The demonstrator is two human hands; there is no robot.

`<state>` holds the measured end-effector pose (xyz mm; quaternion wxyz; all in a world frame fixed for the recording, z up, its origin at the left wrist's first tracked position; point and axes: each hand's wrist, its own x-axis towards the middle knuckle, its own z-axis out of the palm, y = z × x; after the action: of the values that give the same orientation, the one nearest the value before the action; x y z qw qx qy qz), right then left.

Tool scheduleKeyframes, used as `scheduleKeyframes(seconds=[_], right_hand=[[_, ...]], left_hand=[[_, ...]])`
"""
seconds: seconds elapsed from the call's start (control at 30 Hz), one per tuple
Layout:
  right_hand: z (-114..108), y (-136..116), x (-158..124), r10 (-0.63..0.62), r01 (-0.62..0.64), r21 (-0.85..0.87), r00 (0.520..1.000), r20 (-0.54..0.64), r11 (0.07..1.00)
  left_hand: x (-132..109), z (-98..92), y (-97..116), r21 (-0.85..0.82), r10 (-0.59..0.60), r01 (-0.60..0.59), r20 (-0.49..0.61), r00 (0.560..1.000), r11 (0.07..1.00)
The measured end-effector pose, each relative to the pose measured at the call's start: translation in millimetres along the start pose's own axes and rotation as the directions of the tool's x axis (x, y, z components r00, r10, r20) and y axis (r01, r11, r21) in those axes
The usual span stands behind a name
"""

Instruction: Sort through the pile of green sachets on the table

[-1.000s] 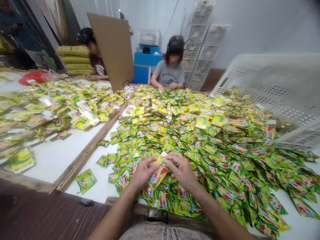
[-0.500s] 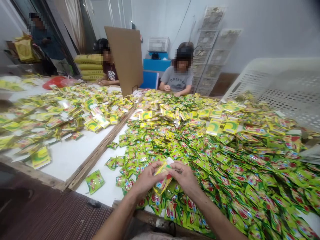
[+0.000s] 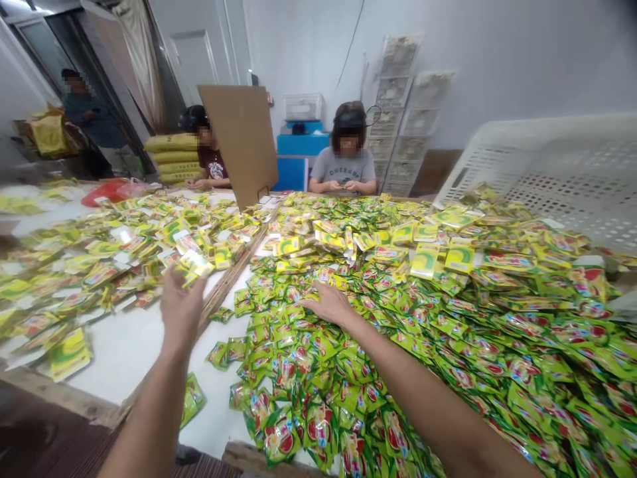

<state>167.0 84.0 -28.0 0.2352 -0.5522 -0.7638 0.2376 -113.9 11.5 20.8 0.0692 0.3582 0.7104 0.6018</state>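
Observation:
My left hand (image 3: pixel 180 309) is raised over the left side of the table, its thumb and fingers apart, just in front of the heap of small yellow cartons (image 3: pixel 186 240). Nothing is clearly held in it. Over the pile of shiny green sachets (image 3: pixel 303 358) with red and blue print, my right hand (image 3: pixel 329 304) reaches with thumb and fingers spread. Its fingertips are close to the sachets; whether they touch is unclear. A lone green sachet (image 3: pixel 193 400) lies partly behind my left forearm. More yellow cartons (image 3: pixel 425 259) sit beyond the sachets.
A wooden strip (image 3: pixel 233 269) divides the white tabletop (image 3: pixel 154 342). A white perforated crate (image 3: pixel 552 162) leans at the right. A cardboard sheet (image 3: pixel 241 143) stands upright at the back. Two people (image 3: pixel 343 166) sit across the table; another person (image 3: pixel 94 123) stands far left.
Half a second ago both hands held a yellow carton together near the front. They have separated: left hand to the cartons at left, right hand forward over the sachets. My view has tilted up slightly.

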Motion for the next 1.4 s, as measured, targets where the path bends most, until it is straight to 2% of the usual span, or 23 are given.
scheduleKeyframes(seconds=[0.07,0.17,0.27,0.4,0.47,0.53,0.6,0.63,0.7,0.83,0.93,1.0,1.07,1.17,1.23,1.3,1.4], right_hand=[[8,11,7,0.038,-0.038,-0.014,0.999,0.002,0.999],[6,29,6,0.060,-0.060,0.004,0.998,-0.024,0.998],[-8,40,-3,0.054,-0.049,0.057,0.995,-0.078,0.997],[-28,39,-26,0.064,-0.034,0.199,0.987,-0.148,0.979],[-33,35,-44,0.087,-0.037,0.400,0.990,-0.108,0.916],[-34,29,-64,0.100,-0.082,0.635,0.995,0.008,0.768],[-32,23,-85,0.109,-0.146,0.761,0.989,0.100,0.632],[-30,21,-94,0.124,-0.162,0.773,0.986,0.109,0.613],[-25,17,-109,0.162,-0.156,0.771,0.984,0.070,0.617],[-21,18,-124,0.232,-0.135,0.756,0.972,-0.023,0.640],[-27,22,-129,0.380,-0.180,0.755,0.920,-0.098,0.631],[-32,23,-131,0.401,-0.198,0.769,0.912,-0.081,0.607],[-33,22,-133,0.316,-0.195,0.780,0.949,-0.003,0.595],[-26,22,-135,0.203,-0.173,0.754,0.978,0.054,0.634],[-20,25,-134,0.209,-0.169,0.722,0.977,0.035,0.670],[-18,26,-134,0.223,-0.176,0.700,0.975,0.025,0.692],[-24,23,-134,0.237,-0.172,0.753,0.971,0.022,0.635]], left_hand=[[-25,16.9,-4,-0.114,-0.109,0.135,0.212,0.971,0.984],[-69,39.9,-13,-0.170,-0.193,0.309,0.484,0.853,0.936],[-104,54.4,-16,-0.184,-0.236,0.426,0.613,0.754,0.886],[-134,63.8,-3,-0.201,-0.277,0.535,0.680,0.679,0.820],[-145,66.3,7,-0.219,-0.308,0.619,0.715,0.628,0.754],[-156,68.5,17,-0.232,-0.285,0.697,0.791,0.541,0.678],[-167,70.6,23,-0.236,-0.228,0.733,0.851,0.473,0.637],[-172,71.4,25,-0.239,-0.209,0.735,0.862,0.462,0.634],[-181,72.5,25,-0.246,-0.193,0.717,0.860,0.471,0.653],[-191,71.9,21,-0.245,-0.182,0.657,0.840,0.511,0.713],[-192,70.7,15,-0.234,-0.214,0.627,0.805,0.553,0.743],[-193,70.1,13,-0.218,-0.222,0.592,0.784,0.579,0.776],[-195,69.9,15,-0.214,-0.212,0.588,0.794,0.570,0.780],[-200,69.9,22,-0.224,-0.211,0.669,0.838,0.503,0.709],[-203,70.5,25,-0.235,-0.203,0.702,0.853,0.480,0.673],[-205,72.2,27,-0.243,-0.195,0.710,0.858,0.476,0.661],[-206,78.0,29,-0.247,-0.219,0.740,0.854,0.471,0.626]])
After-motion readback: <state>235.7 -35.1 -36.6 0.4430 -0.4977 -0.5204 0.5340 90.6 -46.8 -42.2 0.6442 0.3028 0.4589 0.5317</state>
